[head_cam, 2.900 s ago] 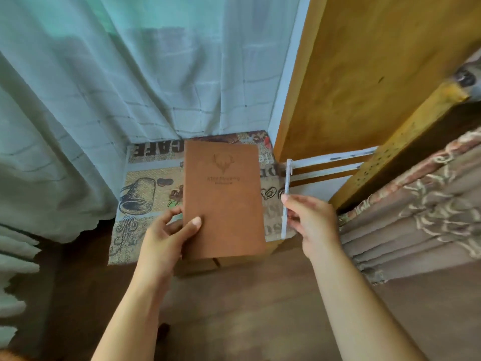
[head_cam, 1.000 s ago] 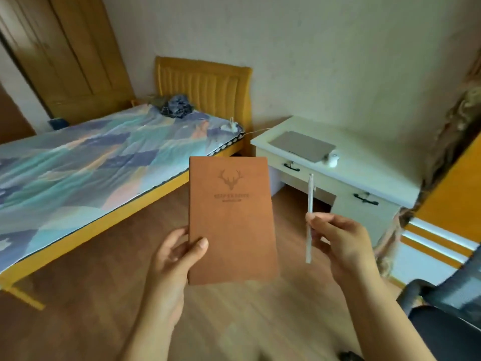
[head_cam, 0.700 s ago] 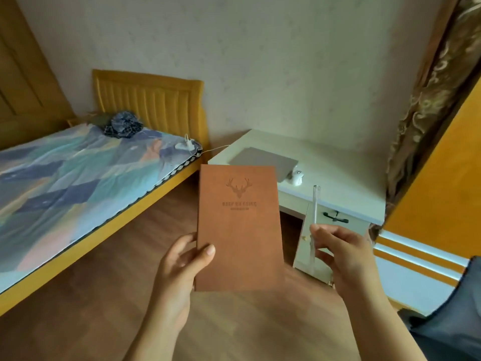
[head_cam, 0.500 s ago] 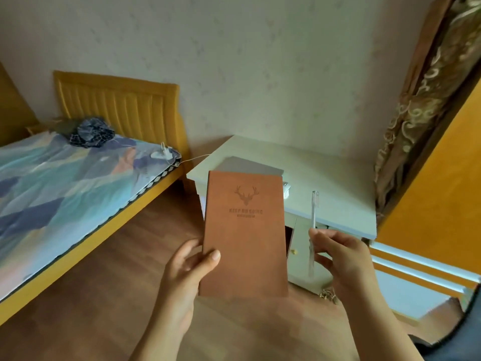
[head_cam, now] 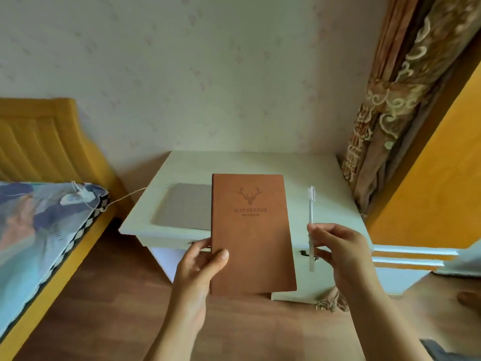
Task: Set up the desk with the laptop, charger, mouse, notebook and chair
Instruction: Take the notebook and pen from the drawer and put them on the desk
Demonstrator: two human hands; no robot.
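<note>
My left hand (head_cam: 200,267) grips the lower left edge of a brown notebook (head_cam: 251,233) with a deer head on its cover, held flat in front of me. My right hand (head_cam: 338,248) pinches a clear white pen (head_cam: 311,204) upright, just right of the notebook. Behind them stands the white desk (head_cam: 260,162) against the wall. A closed grey laptop (head_cam: 184,207) lies on its left half, partly hidden by the notebook. A white cable (head_cam: 125,198) runs from the desk's left side to the bed. The mouse is hidden.
A bed (head_cam: 39,230) with a yellow frame and patterned sheet lies to the left. A brown patterned curtain (head_cam: 390,113) hangs right of the desk, beside a yellow panel (head_cam: 437,178). Wooden floor (head_cam: 117,308) lies between me and the desk. A dark chair edge (head_cam: 442,351) shows bottom right.
My view swung from a curtained corner to the desk and came closer to it. Both hands kept the notebook and pen. The notebook now covers the laptop's right part and the mouse.
</note>
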